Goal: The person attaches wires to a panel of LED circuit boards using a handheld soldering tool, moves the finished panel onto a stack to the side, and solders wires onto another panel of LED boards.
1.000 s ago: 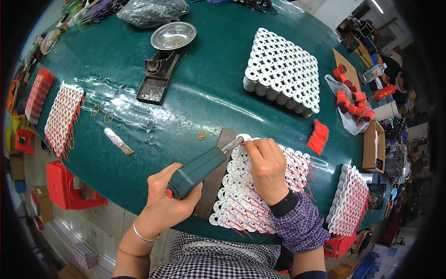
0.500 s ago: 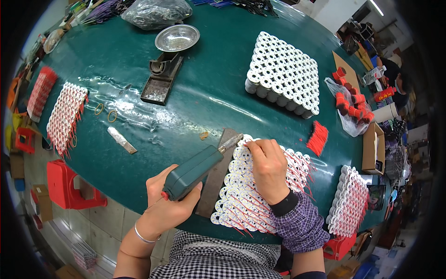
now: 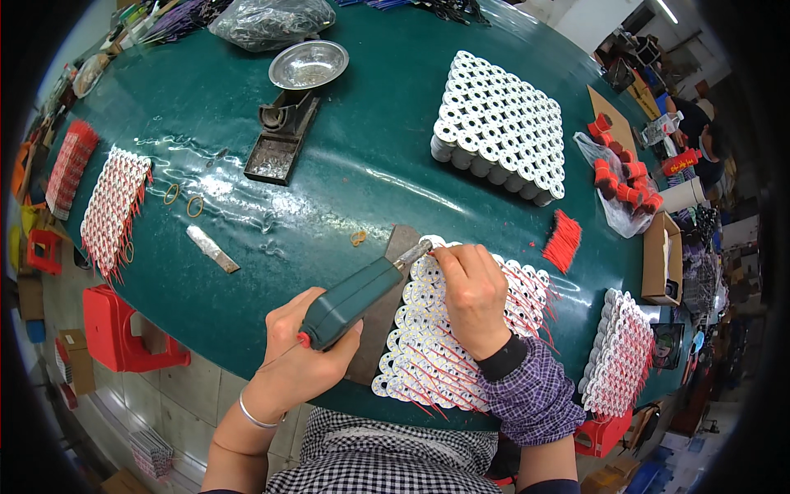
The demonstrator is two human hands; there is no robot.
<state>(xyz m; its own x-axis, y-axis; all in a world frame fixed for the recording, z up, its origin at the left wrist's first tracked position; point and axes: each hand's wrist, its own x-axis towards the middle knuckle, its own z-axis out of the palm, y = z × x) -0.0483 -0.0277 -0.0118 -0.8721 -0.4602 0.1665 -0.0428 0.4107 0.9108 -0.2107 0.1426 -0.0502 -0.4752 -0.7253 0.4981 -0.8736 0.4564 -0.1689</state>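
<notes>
The left hand grips a green soldering tool, its long axis slanting up and to the right, tip meeting the top edge of a pack of white cells with red wires. The right hand lies on that pack, fingertips pinched beside the tip. Both rest on a dark green counter in a cluttered workshop.

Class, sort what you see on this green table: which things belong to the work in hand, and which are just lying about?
In use:
left hand gripping the green soldering tool
right hand on the block of white cells with red wires

Lying about:
metal bowl
rubber bands
bare white cell block
bag of red caps
</notes>
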